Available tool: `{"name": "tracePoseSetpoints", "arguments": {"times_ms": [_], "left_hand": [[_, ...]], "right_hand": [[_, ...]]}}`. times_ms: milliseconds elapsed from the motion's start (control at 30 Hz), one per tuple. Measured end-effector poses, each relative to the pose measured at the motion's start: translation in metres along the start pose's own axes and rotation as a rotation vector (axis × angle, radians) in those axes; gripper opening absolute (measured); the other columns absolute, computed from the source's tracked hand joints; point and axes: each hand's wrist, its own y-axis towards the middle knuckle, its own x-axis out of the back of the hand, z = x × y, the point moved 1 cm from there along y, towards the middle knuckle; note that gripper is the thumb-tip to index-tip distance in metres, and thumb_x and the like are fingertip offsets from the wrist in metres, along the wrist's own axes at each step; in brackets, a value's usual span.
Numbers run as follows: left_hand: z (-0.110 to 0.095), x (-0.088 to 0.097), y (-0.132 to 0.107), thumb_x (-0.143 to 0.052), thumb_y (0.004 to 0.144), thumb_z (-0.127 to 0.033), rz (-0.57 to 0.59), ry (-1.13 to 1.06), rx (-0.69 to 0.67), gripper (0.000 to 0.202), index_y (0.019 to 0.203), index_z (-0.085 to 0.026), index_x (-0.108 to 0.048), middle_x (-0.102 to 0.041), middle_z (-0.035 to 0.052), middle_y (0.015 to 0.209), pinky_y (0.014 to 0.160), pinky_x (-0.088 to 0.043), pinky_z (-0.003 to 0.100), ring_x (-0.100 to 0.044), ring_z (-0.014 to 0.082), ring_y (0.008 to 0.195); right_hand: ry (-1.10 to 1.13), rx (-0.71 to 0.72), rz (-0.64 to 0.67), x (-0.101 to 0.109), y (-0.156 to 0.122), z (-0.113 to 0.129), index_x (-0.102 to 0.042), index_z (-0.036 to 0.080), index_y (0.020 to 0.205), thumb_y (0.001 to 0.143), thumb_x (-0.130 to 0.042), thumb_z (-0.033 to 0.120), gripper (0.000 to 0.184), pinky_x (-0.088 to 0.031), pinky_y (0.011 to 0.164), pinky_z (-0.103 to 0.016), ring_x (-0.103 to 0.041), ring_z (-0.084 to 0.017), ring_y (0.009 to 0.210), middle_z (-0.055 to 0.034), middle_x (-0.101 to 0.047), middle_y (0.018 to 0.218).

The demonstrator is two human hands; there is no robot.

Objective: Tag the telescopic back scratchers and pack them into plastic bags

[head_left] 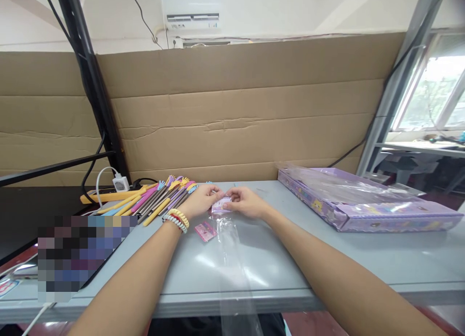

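Note:
Near the middle of the grey table, my left hand [205, 199] and my right hand [246, 202] pinch a small pale purple printed card [221, 206] between them. A long clear plastic strip [230, 258] runs from just below the card toward me and hangs over the front edge. Whether the strip is joined to the card is hard to make out. A pink printed card [206, 231] lies flat on the table just below my left hand. Left of that hand lies a row of colourful sticks [156, 202] with small hand-shaped tips.
A shallow purple printed box [392, 224] with clear plastic over its top stands at the right. At the left are a white charger plug [121, 183], cables and a blurred-out flat object [87, 253]. Cardboard [247, 108] walls off the back between metal posts.

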Motion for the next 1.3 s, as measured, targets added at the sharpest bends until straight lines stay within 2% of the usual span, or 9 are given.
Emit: {"name": "tracePoseSetpoints", "arguments": {"times_ms": [100, 267, 333, 433, 567, 667, 800, 1100, 1300], "left_hand": [[0.002, -0.002, 0.0, -0.058, 0.074, -0.042, 0.041, -0.09, 0.019, 0.033, 0.091, -0.014, -0.053, -0.049, -0.0062, 0.052, 0.04, -0.034, 0.019, -0.044, 0.0066, 0.041], [0.01, -0.003, 0.003, -0.068, 0.065, -0.022, 0.101, -0.227, 0.034, 0.048, 0.104, -0.018, -0.041, -0.056, -0.0038, 0.066, 0.046, -0.042, 0.021, -0.053, 0.0088, 0.05], [0.012, -0.003, 0.004, -0.066, 0.065, -0.019, 0.109, -0.224, 0.032, 0.044, 0.1, -0.018, -0.04, -0.055, -0.0047, 0.064, 0.045, -0.041, 0.02, -0.052, 0.0083, 0.049], [0.012, -0.003, 0.003, -0.064, 0.065, -0.016, 0.121, -0.231, 0.008, 0.041, 0.094, -0.02, -0.035, -0.052, -0.0083, 0.058, 0.045, -0.04, 0.02, -0.051, 0.0075, 0.045], [0.01, -0.004, 0.002, -0.062, 0.065, -0.018, 0.106, -0.258, -0.063, 0.038, 0.082, -0.022, -0.029, -0.046, -0.0121, 0.054, 0.042, -0.034, 0.016, -0.047, 0.0058, 0.043], [0.009, -0.003, 0.002, -0.062, 0.064, -0.017, 0.099, -0.218, -0.082, 0.034, 0.077, -0.021, -0.03, -0.041, -0.0124, 0.051, 0.042, -0.032, 0.015, -0.043, 0.0048, 0.042], [0.012, -0.003, 0.004, -0.058, 0.068, -0.018, 0.095, -0.106, -0.058, 0.025, 0.086, -0.019, -0.042, -0.048, -0.0075, 0.056, 0.045, -0.038, 0.019, -0.049, 0.0079, 0.048], [0.018, -0.002, 0.005, -0.056, 0.071, -0.019, 0.063, -0.01, -0.066, 0.038, 0.108, -0.019, -0.049, -0.056, -0.0017, 0.067, 0.051, -0.045, 0.024, -0.058, 0.013, 0.057], [0.02, -0.003, 0.005, -0.053, 0.074, -0.02, 0.081, -0.002, -0.054, 0.039, 0.112, -0.02, -0.047, -0.059, 0.0011, 0.076, 0.051, -0.046, 0.025, -0.062, 0.0156, 0.063]], "right_hand": [[-0.068, -0.009, -0.089, 0.0, 0.001, 0.002, -0.058, 0.015, 0.069, 0.072, -0.057, 0.038, 0.024, -0.026, 0.042, -0.02, -0.037, -0.006, 0.042, 0.0063, -0.044, 0.046], [-0.092, -0.043, -0.176, 0.006, 0.004, 0.0, -0.049, 0.016, 0.052, 0.077, -0.046, 0.043, 0.037, -0.027, 0.042, -0.022, -0.037, -0.007, 0.041, 0.0041, -0.043, 0.042], [-0.112, -0.069, -0.202, 0.007, 0.005, -0.003, -0.049, 0.016, 0.055, 0.076, -0.047, 0.042, 0.033, -0.028, 0.043, -0.022, -0.039, -0.008, 0.042, 0.0036, -0.045, 0.045], [-0.139, -0.037, -0.341, 0.009, 0.006, -0.008, -0.049, 0.018, 0.073, 0.067, -0.058, 0.036, 0.02, -0.032, 0.045, -0.021, -0.044, -0.01, 0.048, 0.0042, -0.052, 0.058], [-0.203, 0.08, -0.463, 0.012, 0.004, -0.005, -0.04, 0.021, 0.077, 0.06, -0.062, 0.024, 0.028, -0.034, 0.048, -0.021, -0.042, -0.008, 0.049, 0.004, -0.055, 0.074], [-0.33, 0.18, -0.436, 0.014, 0.003, 0.0, -0.042, 0.02, 0.065, 0.061, -0.059, 0.019, 0.018, -0.035, 0.053, -0.023, -0.043, -0.009, 0.054, 0.002, -0.053, 0.072], [-0.385, 0.189, -0.349, 0.013, 0.002, 0.002, -0.051, 0.018, 0.064, 0.063, -0.054, 0.014, 0.005, -0.036, 0.056, -0.023, -0.046, -0.01, 0.058, 0.0008, -0.052, 0.071], [-0.436, 0.088, -0.193, 0.008, 0.001, 0.003, -0.064, 0.017, 0.072, 0.072, -0.055, 0.024, 0.012, -0.038, 0.063, -0.027, -0.049, -0.011, 0.063, -0.0035, -0.055, 0.082], [-0.374, 0.124, -0.136, 0.008, 0.0, 0.003, -0.064, 0.016, 0.071, 0.072, -0.058, 0.026, 0.011, -0.039, 0.065, -0.027, -0.049, -0.012, 0.066, -0.0041, -0.058, 0.084]]}}
